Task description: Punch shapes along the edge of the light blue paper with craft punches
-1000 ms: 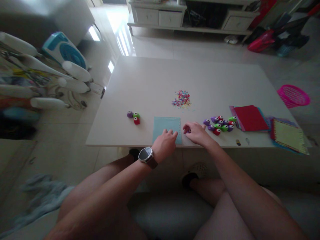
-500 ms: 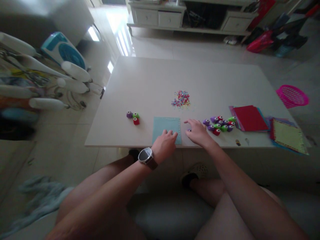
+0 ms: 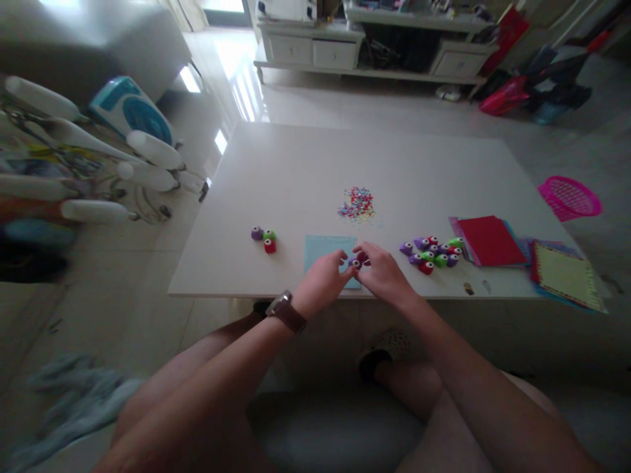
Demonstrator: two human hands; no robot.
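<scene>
A small purple paper punch with a white dot is between my two hands, over the light blue sheet of paper. My right hand grips it from the right with thumb and fingers. From the left, my left hand curls round, its thumb against the punch. Part of the sheet is hidden beneath both hands; whether the punch sits on its edge I cannot tell. Several purple, green and red punches stand grouped to the right. Three more punches are at the left.
A heap of coloured confetti lies mid-table. Coloured sheets and a stack with punched edges are at the right. Two small items lie by the front edge. A pink basket stands beyond the table.
My right hand has moved left with the purple punch, from beside the sheet to over it. My left hand has lifted from lying on the sheet and turned toward the punch.
</scene>
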